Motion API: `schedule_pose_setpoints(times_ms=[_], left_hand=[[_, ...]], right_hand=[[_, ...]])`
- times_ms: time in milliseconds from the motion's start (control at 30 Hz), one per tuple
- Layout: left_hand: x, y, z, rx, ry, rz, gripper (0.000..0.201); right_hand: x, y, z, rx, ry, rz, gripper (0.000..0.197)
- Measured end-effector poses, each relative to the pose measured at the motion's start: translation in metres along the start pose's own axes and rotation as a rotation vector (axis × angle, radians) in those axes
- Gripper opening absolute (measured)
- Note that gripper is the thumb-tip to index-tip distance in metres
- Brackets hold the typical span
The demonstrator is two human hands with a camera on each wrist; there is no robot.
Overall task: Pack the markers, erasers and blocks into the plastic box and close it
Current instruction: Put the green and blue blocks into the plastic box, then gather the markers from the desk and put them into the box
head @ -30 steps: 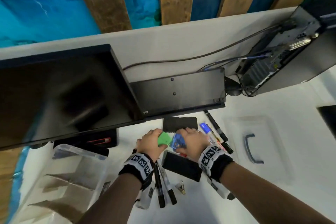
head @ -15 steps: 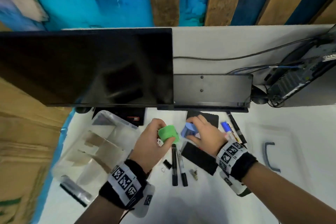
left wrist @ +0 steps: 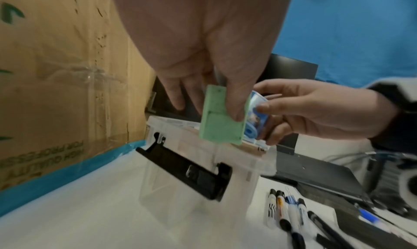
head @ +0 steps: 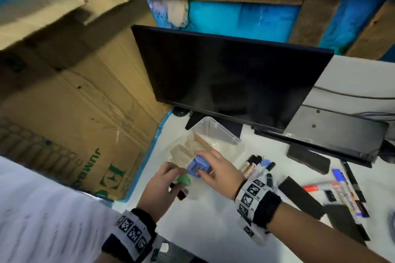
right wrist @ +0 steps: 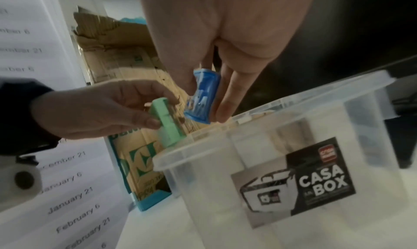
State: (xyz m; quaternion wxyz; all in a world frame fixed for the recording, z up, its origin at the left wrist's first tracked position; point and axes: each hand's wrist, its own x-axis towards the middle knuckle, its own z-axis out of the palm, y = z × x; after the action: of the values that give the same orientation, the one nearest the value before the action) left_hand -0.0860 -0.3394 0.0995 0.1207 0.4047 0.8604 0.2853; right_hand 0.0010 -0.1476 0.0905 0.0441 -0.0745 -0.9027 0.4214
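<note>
— Both hands have travelled from the middle of the white desk [head: 213, 230] toward its left edge since half a second ago, and they are now above the clear plastic box [head: 215, 132]. Do you see it also?

— Yes. Left hand [head: 162, 186] pinches the flat green rectangular block [left wrist: 222, 117] between thumb and fingers, upright, just over the near rim of the box.

— And the right hand [head: 218, 171]?

— It grasps the small blue wrapped eraser [right wrist: 201, 99], thumb on one side and fingers on the other. This one hangs over the box opening, just beside the green block; I cannot tell if the two touch.

— What is inside the box?

— Pale wooden blocks [head: 188, 147] stand there already. On its near wall a black clip handle [left wrist: 187, 170] hangs down, and another wall carries a black label [right wrist: 315, 179].

— The markers?

— A group of markers [head: 258, 166] lies on the desk just right of the box. More to the right are a black rectangular felt eraser [head: 307, 159] near the back edge, a second black eraser [head: 301, 196] nearer to the front, and a blue-capped marker [head: 339, 175] with other pens.

— Behind?

— A black monitor [head: 230, 77] stands at the back edge, and a brown cardboard carton [head: 74, 102] rises beside the left edge of the desk.
</note>
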Motion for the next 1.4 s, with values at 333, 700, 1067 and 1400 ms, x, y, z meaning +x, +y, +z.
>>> schedule_pose_setpoints(times_ms=[333, 700, 1067, 1400], left_hand=[[0.013, -0.020, 0.010, 0.108, -0.178, 0.183, 0.040], [0.022, 0.002, 0.011, -0.023, -0.137, 0.279, 0.033], [0.059, 0.094, 0.122, -0.073, -0.468, 0.267, 0.040], [0.088, 0.105, 0.202, 0.408, -0.628, 0.317, 0.040]], right_hand=[[0.012, 0.008, 0.025, -0.127, -0.071, 0.055, 0.046], [-0.032, 0.028, 0.003, -0.197, 0.123, 0.000, 0.037], [-0.174, 0.124, -0.073, -0.214, 0.026, 0.581, 0.046], [-0.182, 0.173, -0.057, -0.160, -0.252, 0.626, 0.042]])
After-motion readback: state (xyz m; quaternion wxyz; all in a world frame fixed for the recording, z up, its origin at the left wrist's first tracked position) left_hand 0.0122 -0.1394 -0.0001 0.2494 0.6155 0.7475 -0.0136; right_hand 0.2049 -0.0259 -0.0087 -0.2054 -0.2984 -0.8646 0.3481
